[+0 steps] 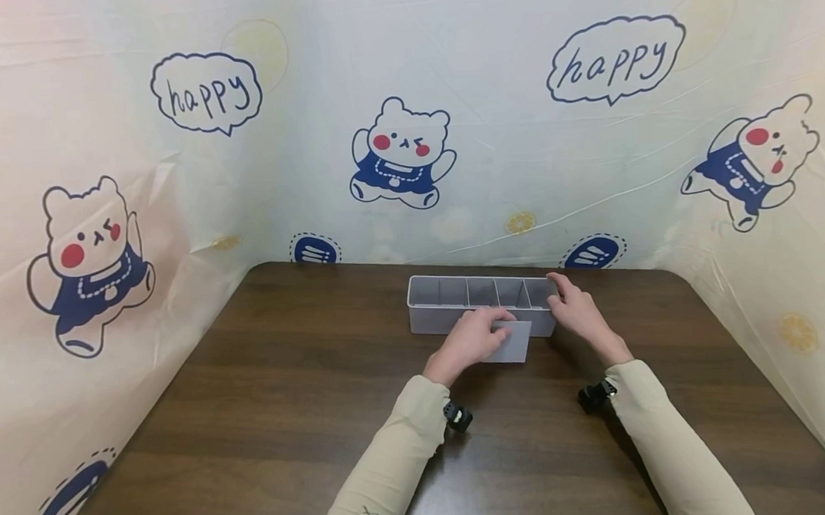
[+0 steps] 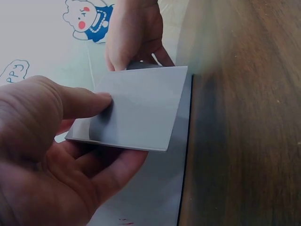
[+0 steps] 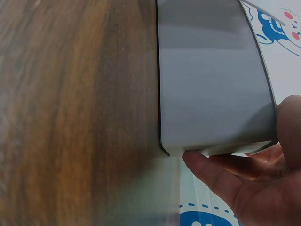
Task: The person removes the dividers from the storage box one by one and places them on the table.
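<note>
A long grey storage box with thin upright dividers stands open-topped near the table's back edge. In front of its right half, my left hand pinches a flat grey divider panel, thumb on one face and fingers behind. The left wrist view shows this panel tilted, with the box wall behind it. At the box's right end, my right hand holds the end wall, with the thumb by the rim. Its fingers touch the end wall in the right wrist view.
The box rests on a dark brown wooden table. A pale curtain printed with bears and speech bubbles hangs close behind the box and along both sides. Each sleeve cuff has a small black wrist camera on it.
</note>
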A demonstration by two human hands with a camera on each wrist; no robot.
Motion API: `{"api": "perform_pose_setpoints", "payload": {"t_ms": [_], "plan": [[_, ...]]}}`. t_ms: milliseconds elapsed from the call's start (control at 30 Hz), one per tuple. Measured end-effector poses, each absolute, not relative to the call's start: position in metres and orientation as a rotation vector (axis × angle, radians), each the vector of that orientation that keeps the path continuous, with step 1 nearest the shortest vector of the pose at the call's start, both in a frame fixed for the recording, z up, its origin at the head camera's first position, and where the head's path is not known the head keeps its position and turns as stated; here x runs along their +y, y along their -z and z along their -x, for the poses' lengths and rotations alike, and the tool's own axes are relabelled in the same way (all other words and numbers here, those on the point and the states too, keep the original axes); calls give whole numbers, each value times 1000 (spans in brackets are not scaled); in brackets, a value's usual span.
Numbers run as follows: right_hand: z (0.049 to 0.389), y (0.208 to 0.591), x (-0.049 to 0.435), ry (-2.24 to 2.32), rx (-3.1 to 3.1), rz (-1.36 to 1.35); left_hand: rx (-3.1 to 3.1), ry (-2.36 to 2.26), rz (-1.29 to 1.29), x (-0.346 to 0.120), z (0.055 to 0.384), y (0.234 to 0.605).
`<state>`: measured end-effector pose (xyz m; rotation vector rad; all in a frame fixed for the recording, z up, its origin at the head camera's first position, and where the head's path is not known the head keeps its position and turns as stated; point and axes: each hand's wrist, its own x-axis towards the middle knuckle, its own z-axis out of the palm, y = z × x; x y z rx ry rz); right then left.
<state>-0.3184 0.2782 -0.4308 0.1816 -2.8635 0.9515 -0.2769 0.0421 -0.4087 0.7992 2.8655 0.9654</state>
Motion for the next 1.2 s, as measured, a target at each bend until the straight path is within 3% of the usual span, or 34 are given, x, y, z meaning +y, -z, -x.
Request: {"api": "perform_pose_setpoints", "payload": {"t_ms": [1200], "plan": [[318,432,280,-982,-2872,-183,2783,-729,-729,44,281,435]]}}
